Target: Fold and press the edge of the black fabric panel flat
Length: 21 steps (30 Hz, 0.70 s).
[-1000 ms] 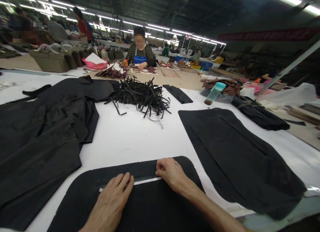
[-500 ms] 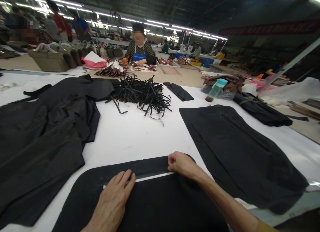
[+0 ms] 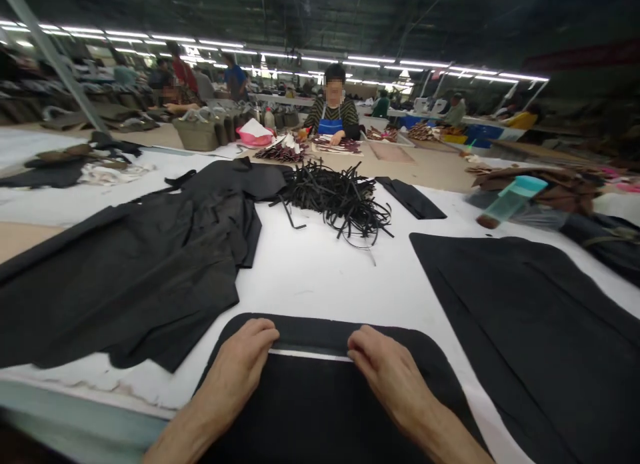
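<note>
A black sheet panel (image 3: 310, 397) with rounded corners lies flat in front of me on the white-covered table. A narrow white strip (image 3: 310, 355) runs across it near its far edge; whether it is tape or a slit, I cannot tell. My left hand (image 3: 245, 357) is closed at the strip's left end, fingers curled onto the black material. At the other end my right hand (image 3: 385, 367) is closed likewise, thumb and fingers pinching the material. The fingertips of both hands partly hide the strip's ends.
Loose black sheets (image 3: 150, 257) are heaped at left, and another black panel (image 3: 540, 317) lies at right. Beyond are a tangle of black strips (image 3: 345, 197), a folded black piece (image 3: 413, 197) and a teal-lidded container (image 3: 515, 201). A co-worker (image 3: 333, 107) sits across the table.
My view has turned left. My left hand has gone from lying over the strip with spread fingers to curling at its left end. The hands have drawn closer together.
</note>
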Tool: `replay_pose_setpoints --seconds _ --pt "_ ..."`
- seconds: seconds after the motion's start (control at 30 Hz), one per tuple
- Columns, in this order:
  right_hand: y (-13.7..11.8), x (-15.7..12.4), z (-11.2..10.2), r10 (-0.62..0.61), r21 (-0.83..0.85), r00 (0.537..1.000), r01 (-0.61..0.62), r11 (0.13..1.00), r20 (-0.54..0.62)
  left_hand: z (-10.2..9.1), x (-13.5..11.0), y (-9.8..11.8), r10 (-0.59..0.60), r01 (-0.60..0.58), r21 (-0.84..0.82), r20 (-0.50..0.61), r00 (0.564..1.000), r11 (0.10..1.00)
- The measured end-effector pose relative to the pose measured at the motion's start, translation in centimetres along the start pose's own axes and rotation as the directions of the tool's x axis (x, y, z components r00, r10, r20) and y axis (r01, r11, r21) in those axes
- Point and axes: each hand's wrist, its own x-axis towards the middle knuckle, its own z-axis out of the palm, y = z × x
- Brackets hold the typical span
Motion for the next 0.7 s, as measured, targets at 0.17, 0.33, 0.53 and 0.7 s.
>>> replay_pose_setpoints --seconds 0.17,0.33,0.53,0.7 --pt "-3.4 2.1 2.7 -0.247 -0.013 0.969 0.247 0.969 0.006 -1.1 -0.6 -1.3 -0.093 0.094 -0.009 0.072 0.993 0.996" --pt "-5.4 3.9 4.6 -0.355 -0.156 0.935 0.349 0.924 -0.008 -0.7 -0.2 -1.0 -0.106 0.103 0.03 0.112 0.988 0.994" --pt "-5.5 4.5 6.9 -0.488 -0.335 0.873 0.459 0.823 -0.002 -0.1 -0.1 -0.3 -0.099 0.083 0.097 0.162 0.982 0.992" --pt "-5.5 4.7 7.1 -0.504 -0.362 0.864 0.467 0.807 -0.007 0.3 0.0 -0.1 -0.109 0.086 0.135 0.171 0.979 0.987"
